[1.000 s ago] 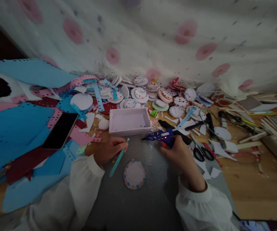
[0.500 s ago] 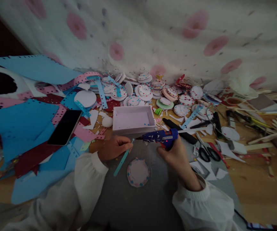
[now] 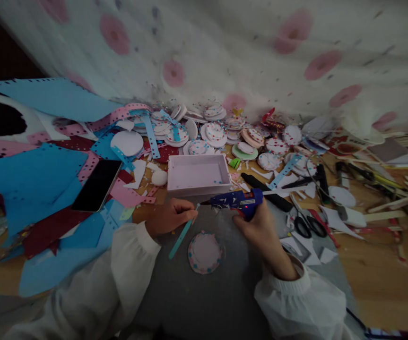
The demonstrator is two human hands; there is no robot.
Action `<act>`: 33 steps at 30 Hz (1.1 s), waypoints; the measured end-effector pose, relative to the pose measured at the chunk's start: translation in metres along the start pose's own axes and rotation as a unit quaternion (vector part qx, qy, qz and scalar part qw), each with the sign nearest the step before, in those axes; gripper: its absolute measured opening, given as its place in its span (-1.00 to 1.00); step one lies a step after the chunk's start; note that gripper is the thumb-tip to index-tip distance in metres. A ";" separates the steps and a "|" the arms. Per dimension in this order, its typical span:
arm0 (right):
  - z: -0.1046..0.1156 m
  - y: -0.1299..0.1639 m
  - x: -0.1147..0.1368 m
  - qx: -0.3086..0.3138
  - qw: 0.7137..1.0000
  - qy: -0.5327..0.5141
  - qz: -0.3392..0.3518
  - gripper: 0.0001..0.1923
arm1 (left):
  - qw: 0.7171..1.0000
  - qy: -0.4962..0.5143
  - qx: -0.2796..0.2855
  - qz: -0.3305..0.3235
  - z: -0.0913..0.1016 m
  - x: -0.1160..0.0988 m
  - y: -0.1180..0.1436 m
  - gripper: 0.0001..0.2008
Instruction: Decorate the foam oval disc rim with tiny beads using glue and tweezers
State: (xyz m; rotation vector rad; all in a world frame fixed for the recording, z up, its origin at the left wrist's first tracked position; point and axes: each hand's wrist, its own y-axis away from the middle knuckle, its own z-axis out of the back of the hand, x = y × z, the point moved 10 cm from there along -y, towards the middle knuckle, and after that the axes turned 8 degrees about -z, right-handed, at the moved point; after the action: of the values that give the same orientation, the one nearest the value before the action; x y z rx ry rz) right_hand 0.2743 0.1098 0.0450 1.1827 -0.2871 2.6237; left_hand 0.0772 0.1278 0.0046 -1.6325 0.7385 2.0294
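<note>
My left hand [image 3: 173, 217] pinches a thin teal strip [image 3: 181, 238] near its upper end; the strip slants down to the left over the grey mat [image 3: 189, 302]. In my right hand [image 3: 260, 231] is a blue hot glue gun [image 3: 237, 200], with a glue stick [image 3: 283, 190] out of its back and a small red light on its side. Its nozzle points left, close to the strip's top end; whether they touch I cannot tell. Below and between my hands lies a round white disc [image 3: 204, 252] edged with pink and blue dots.
A shallow white box [image 3: 198, 172] stands behind the glue gun. Decorated paper discs [image 3: 214, 134] are heaped along the curtain. Blue and pink sheets and a phone [image 3: 97, 185] lie left. Scissors [image 3: 309, 224], a black tool and wooden sticks [image 3: 390, 205] are on the right.
The view has shifted very slightly. Both hands, the teal strip and the glue gun hold nearly the same position as before.
</note>
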 end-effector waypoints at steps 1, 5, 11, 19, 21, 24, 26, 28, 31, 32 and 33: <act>-0.001 0.000 -0.001 0.005 1.000 -0.001 -0.005 -0.58 | 1.000 0.000 0.002 -0.001 0.000 -0.001 0.000 -0.68; -0.004 0.000 -0.004 0.015 1.000 0.003 -0.014 -0.60 | 1.000 0.002 0.009 -0.009 -0.001 -0.002 0.000 -0.68; -0.005 0.002 -0.001 0.011 1.000 0.027 0.003 -0.63 | 1.000 0.001 0.011 0.008 -0.002 0.004 0.000 -0.69; 0.001 -0.007 -0.021 0.032 0.989 0.124 -0.078 -0.54 | 1.000 0.013 0.006 0.005 -0.001 0.002 0.000 -0.69; -0.004 -0.008 -0.031 0.054 0.987 0.123 -0.087 -0.57 | 1.000 0.028 0.004 0.008 0.000 0.003 0.000 -0.69; 0.000 -0.011 -0.030 0.018 0.987 0.151 -0.045 -0.60 | 0.998 0.056 -0.007 0.010 0.001 0.004 0.000 -0.68; 0.015 -0.010 -0.014 -0.070 0.981 0.180 0.009 -0.59 | 0.997 0.078 -0.022 0.012 0.002 0.005 0.000 -0.68; 0.030 -0.003 0.009 -0.153 0.970 0.176 0.073 -0.63 | 0.993 0.106 -0.048 0.010 0.004 0.003 -0.001 -0.69; 0.031 0.017 0.048 -0.160 0.962 0.083 0.207 -0.77 | 0.982 0.148 -0.114 -0.003 0.011 -0.001 0.000 -0.68; 0.026 0.027 0.060 -0.138 0.955 0.050 0.258 -0.76 | 0.977 0.162 -0.137 -0.008 0.013 -0.002 0.001 -0.68; 0.019 0.036 0.070 -0.110 0.946 0.026 0.305 -0.73 | 0.972 0.177 -0.156 -0.009 0.014 -0.003 0.002 -0.68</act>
State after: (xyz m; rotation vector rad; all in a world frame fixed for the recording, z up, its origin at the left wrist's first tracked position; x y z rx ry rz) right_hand 0.2320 0.0802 0.1080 1.0696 -1.0580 3.0065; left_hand 0.0659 0.1358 0.0098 -2.2115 0.5317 1.9364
